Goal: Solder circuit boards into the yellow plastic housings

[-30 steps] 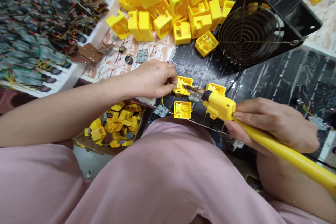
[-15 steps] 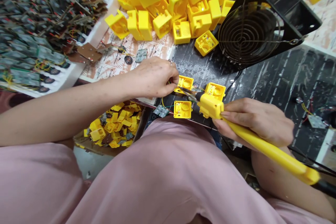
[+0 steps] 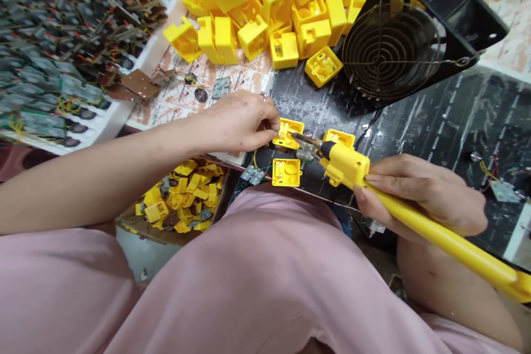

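Yellow box (image 3: pixel 295 126), small and with no lid, sits on the black table (image 3: pixel 317 108), between the two hands. Work on it looks only partway done: it is wide open, and the tip of a long yellow tool (image 3: pixel 348 163) is right over it. I can't tell if the tip touches. The near box (image 3: pixel 286 172) is open too, and thin wires (image 3: pixel 255 160) seem to join it to a green board (image 3: pixel 253 175). A third box (image 3: pixel 342 136) is partly hidden by the tool. A big heap of boxes (image 3: pixel 276 3) lies farther back, so plenty looks left.

The left hand (image 3: pixel 244 120) reaches in from the side, back of the hand up, wrist nearly straight. Its fingers are bent at the box's left edge, but the tips are partly hidden, so I can't tell if they pinch anything. The right hand (image 3: pixel 427 193) has its fingers around the tool, pointing it left and forward.
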`<state>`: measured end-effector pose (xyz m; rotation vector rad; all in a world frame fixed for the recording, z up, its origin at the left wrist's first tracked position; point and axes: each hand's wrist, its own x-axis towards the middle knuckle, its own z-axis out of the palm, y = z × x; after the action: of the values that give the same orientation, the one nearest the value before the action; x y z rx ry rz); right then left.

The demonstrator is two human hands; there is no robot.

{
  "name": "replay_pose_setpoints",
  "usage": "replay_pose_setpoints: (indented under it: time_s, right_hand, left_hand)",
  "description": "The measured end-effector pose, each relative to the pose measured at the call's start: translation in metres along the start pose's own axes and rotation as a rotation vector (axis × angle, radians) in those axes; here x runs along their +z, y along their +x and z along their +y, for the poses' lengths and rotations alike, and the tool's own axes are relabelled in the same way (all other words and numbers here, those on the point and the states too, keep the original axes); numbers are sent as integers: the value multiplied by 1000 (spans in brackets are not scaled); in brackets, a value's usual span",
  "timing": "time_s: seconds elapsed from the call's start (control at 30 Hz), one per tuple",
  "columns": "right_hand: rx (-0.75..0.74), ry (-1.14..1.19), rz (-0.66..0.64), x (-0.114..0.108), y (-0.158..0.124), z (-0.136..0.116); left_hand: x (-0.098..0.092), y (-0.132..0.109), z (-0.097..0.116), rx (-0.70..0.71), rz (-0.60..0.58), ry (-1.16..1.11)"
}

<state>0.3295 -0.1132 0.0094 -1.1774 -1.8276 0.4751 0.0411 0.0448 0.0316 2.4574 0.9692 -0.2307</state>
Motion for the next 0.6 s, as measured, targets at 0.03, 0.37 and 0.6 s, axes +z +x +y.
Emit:
replay_pose_setpoints:
  time_s: [0.03, 0.37, 0.6]
  right_hand:
    - [-45, -8, -10, 1, 1, -2]
    - [-236, -84, -115, 2, 21, -11]
    - [-156, -24, -15, -5, 10, -2]
  left_hand:
    - [1, 1, 1, 1, -5, 18]
    - [4, 4, -2, 39, 0, 80]
    - [2, 6, 1, 17, -25, 71]
